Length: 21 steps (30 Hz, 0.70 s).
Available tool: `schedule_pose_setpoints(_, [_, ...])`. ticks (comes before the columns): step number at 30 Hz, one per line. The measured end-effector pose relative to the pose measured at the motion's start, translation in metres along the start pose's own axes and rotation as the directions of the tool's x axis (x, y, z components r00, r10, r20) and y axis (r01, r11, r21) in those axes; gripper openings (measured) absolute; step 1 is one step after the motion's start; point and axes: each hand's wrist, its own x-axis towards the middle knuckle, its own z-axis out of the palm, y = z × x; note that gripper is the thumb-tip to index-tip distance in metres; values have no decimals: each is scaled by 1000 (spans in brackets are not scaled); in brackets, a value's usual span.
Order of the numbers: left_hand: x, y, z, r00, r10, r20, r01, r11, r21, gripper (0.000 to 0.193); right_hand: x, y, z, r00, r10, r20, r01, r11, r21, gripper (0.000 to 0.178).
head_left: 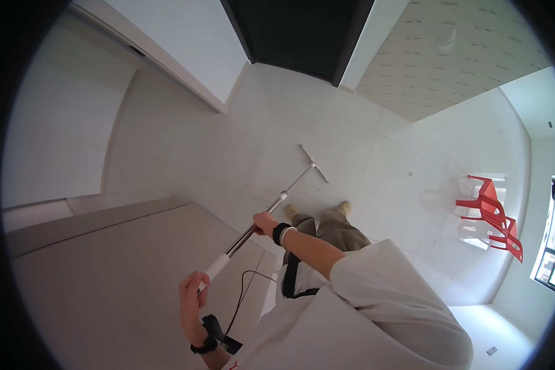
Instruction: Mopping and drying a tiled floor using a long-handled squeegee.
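Note:
A long-handled floor squeegee (283,196) slants across the middle, with a silvery pole and a white grip. Its thin crossbar head (314,164) rests on the pale floor beyond my feet. My left hand (194,290) is closed round the upper end of the white grip, its fingers curled. Lower on the pole, my right hand (265,223) is wrapped round the metal part. Both wrists carry black bands, the right one also a light beaded bracelet.
My shoes (291,212) stand just behind the squeegee head. At left is a large greyish cabinet-like block (123,271), with a black cable (240,287) beside me. Red plastic chairs (490,209) stand at right. A dark doorway (299,37) and a patterned panel (444,58) lie ahead.

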Motion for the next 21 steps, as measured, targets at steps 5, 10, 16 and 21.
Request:
schedule_pose_setpoints(5, [26, 29, 35, 916, 60, 396, -132, 979, 156, 12, -37, -8, -63, 974, -115, -195, 156, 966, 208, 18])
schedule_pose_setpoints(10, [51, 69, 130, 747, 198, 635, -456, 847, 273, 12, -46, 9, -199, 923, 50, -381, 196, 793, 577, 14])
schedule_pose_setpoints(16, [86, 83, 240, 653, 116, 748, -320, 938, 135, 13, -97, -11, -316, 811, 110, -575, 229, 845, 484, 22])
schedule_pose_setpoints(21, [115, 91, 325, 648, 74, 758, -238, 965, 109, 17, -103, -19, -408, 713, 161, -683, 323, 788, 523, 18])
